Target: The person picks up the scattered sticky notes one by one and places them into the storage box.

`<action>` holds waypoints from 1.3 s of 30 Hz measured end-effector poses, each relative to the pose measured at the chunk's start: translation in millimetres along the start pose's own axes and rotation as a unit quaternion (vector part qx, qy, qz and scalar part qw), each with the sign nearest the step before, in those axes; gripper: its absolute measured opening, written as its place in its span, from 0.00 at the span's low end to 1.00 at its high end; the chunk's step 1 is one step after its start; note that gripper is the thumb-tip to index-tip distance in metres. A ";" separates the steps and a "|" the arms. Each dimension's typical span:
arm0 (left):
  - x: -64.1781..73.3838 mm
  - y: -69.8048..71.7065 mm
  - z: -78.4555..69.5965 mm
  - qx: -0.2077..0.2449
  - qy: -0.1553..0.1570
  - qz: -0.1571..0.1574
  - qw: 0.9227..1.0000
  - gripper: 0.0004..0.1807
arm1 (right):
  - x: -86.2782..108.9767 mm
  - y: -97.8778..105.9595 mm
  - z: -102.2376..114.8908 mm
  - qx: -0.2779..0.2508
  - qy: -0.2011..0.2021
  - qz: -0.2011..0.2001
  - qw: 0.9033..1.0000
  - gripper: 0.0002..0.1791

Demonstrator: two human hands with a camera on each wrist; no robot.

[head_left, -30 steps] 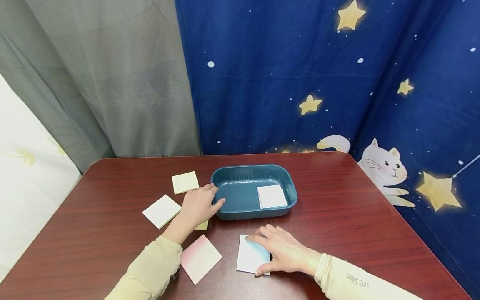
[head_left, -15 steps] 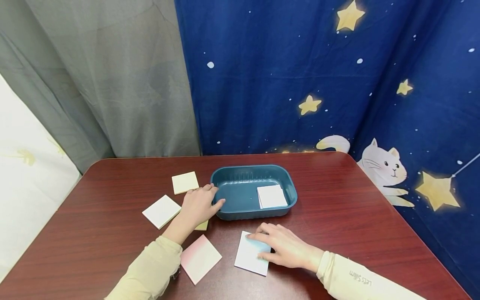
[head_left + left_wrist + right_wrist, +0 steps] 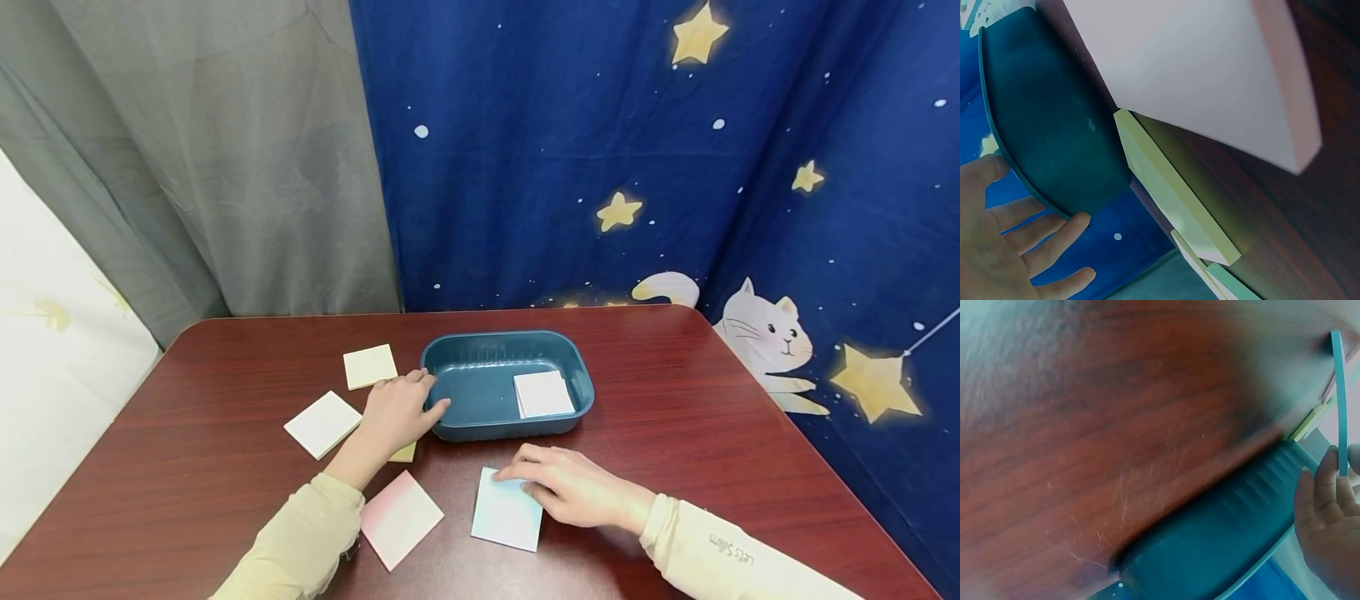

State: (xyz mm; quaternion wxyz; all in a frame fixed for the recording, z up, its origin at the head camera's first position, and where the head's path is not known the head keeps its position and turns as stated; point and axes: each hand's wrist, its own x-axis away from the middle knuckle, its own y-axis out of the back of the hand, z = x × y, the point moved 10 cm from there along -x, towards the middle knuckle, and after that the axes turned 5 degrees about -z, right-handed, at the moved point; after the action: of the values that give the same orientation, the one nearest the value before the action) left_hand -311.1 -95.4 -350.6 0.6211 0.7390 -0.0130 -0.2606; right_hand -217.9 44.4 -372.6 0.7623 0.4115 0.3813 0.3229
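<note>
Right hand (image 3: 581, 492) pinches pale-blue square paper pad (image 3: 504, 520), near side of teal oblong plastic bin (image 3: 510, 429), long axis left-right; left hand (image 3: 400, 408), fingers loosely straight, touches left end.

curtained nook: 1 table (image 3: 660, 408), starry drapes (image 3: 637, 142)

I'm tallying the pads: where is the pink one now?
In the head view, the pink pad lies on the table, left of the blue pad, beside the left sleeve.

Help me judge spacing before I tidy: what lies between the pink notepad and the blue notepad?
Just bare table: in the head view, nothing lies between the pink notepad and the blue notepad.
</note>
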 end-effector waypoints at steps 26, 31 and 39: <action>0.1 0.7 -0.2 -0.004 -0.003 -0.001 1.000 0.24 | -5.0 26.6 7.2 0.016 0.025 0.032 0.999 0.22; 0.4 1.2 -0.1 -0.005 -0.004 -0.005 1.000 0.24 | -6.0 31.7 6.6 0.024 0.028 0.028 0.999 0.23; 0.1 1.5 -0.3 -0.005 -0.006 -0.011 1.000 0.23 | -7.0 38.4 2.8 0.042 0.025 0.028 0.998 0.22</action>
State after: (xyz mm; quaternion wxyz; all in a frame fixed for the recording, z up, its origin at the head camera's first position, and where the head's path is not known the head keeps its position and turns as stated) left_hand -310.4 -95.5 -349.2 0.6221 0.7341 -0.0075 -0.2722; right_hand -225.9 55.1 -335.8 0.7254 0.4454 0.4016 0.3378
